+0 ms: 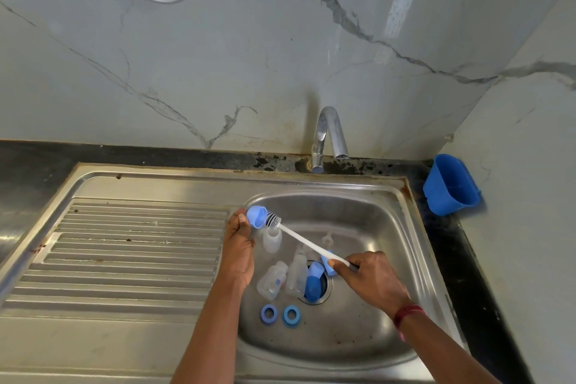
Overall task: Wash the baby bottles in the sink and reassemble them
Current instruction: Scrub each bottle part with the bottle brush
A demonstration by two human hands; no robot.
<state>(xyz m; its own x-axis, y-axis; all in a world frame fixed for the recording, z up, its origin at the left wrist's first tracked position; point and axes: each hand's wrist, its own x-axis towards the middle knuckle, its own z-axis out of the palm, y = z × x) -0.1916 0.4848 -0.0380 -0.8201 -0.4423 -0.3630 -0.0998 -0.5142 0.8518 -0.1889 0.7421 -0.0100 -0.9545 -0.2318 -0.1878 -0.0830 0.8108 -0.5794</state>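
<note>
While gripping a blue cap (257, 217) at the sink's (402, 227) left rim, the left hand (238, 246) is steadying it.
Right hand (371, 277) is clasping the brush (307, 245) handle — bristles entering the cap — bottles (272, 280) lying near the drain.

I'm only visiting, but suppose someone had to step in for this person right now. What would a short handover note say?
Left hand: holds a blue cap at the basin's left edge.
Right hand: grips the white handle of the bottle brush, bristles pushed into that cap.
In the sink: three clear bottles lying near the drain, two blue rings at the front, more blue caps over the drain, a teat at the back.
The tap is not running.
Done: bottles are taken apart; one cap is being scrubbed.
Left: scrub and rinse the other parts, then reassemble.
</note>
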